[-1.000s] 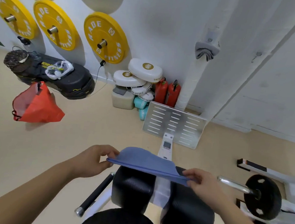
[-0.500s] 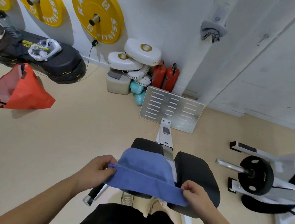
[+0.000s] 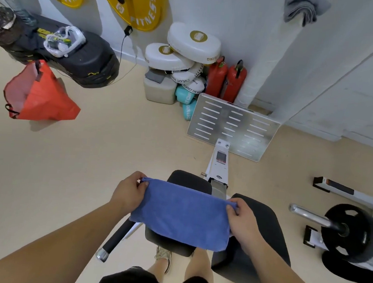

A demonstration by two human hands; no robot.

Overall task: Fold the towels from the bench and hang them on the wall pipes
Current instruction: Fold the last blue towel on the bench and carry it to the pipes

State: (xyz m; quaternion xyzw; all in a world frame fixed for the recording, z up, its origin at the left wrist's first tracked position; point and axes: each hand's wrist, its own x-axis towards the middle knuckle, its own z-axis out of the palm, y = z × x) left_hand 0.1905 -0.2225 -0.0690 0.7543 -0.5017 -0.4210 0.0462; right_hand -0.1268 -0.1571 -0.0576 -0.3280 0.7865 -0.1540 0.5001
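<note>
- The left hand (image 3: 128,192) is pinching the upper left corner of the blue towel (image 3: 182,212) between thumb and fingers.
- The right hand (image 3: 243,224) is gripping the upper right corner, well apart from the left.
- The folded towel is hanging stretched between the hands, above the black padded worktop (image 3: 263,212).
- A grey towel (image 3: 303,9) is hanging on the white wall pipe (image 3: 269,65).

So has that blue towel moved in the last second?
Yes. The blue towel drew back nearer: the far edge of the black pad, hidden before, now shows beyond it.
</note>
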